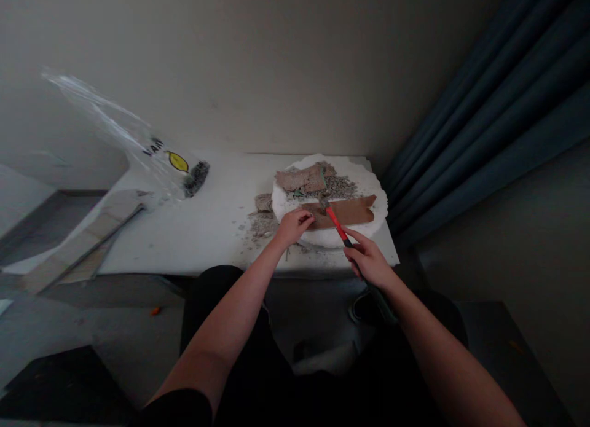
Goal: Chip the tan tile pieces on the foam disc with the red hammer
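My right hand (366, 255) is wrapped round the red and black handle of a hammer (338, 225). Its small head rests against or just above a flat brown strip (353, 212), perhaps cardboard. At the strip's left end is my left hand (295, 225), thumb and fingertips pinched together; whatever they hold is too small to make out. Under the strip lies a round white board (378, 199) with an uneven edge. Behind the strip, a cracked brown-grey slab (300, 179) sits beside a heap of grey crumbs (340, 186).
Everything stands on a low white table (203, 242) against the wall. More grey rubble (262, 224) is scattered left of the board. A see-through plastic bag (152, 156) with dark contents stands further left, near cardboard pieces (85, 242). A dark blue curtain (498, 120) hangs on the right.
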The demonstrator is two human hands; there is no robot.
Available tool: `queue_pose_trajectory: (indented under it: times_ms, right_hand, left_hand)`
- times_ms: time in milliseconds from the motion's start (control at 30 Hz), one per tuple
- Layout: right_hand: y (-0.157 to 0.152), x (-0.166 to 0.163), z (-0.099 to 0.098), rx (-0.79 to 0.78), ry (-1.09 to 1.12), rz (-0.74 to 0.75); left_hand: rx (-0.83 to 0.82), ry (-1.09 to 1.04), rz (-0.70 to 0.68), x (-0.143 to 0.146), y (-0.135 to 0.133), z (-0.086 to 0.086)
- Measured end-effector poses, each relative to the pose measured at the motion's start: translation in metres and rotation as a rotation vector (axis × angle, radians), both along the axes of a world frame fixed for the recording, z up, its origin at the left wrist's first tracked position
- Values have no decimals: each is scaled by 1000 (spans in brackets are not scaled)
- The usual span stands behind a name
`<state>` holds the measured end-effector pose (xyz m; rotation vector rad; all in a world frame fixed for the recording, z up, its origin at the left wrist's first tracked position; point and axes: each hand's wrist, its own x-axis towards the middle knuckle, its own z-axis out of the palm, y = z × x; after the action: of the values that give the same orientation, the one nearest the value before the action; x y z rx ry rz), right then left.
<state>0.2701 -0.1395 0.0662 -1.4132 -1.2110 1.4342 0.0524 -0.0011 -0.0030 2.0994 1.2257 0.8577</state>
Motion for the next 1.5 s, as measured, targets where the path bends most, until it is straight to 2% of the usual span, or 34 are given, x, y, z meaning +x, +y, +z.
queue_pose_trajectory:
  times_ms: [200,433,533,633,800,967,1100,1267,1400,1500]
  right_hand:
    - [0,-1,2,5,-17,-1]
    - [-20,-4,33,49,126,26]
    - [-25,-7,39,26,183,54]
    - [-26,-12,40,-19,170,62]
    - [-27,-13,38,27,157,30]
    - [-26,-13,37,-11,119,43]
    - [-26,-15,37,24,124,29]
    - [-28,-19,37,-33,120,31]
    - [-28,-20,37,1,127,17]
    - [-27,-20,35,-30,119,23]
  left_hand:
    - [71,-27,-14,2,-2,3]
    - [71,38,-1,4,-3,1]
    - [68,54,3,5,-4,1]
    - [81,67,32,5,-4,0]
    - [89,31,-12,5,-3,-4]
    - [74,27,20,5,-3,-4]
    - [69,38,1,6,-4,-2]
    - [65,57,12,6,-4,-3]
    - [65,67,-1,6,-5,-4]
    - [51,51,23,6,-4,-4]
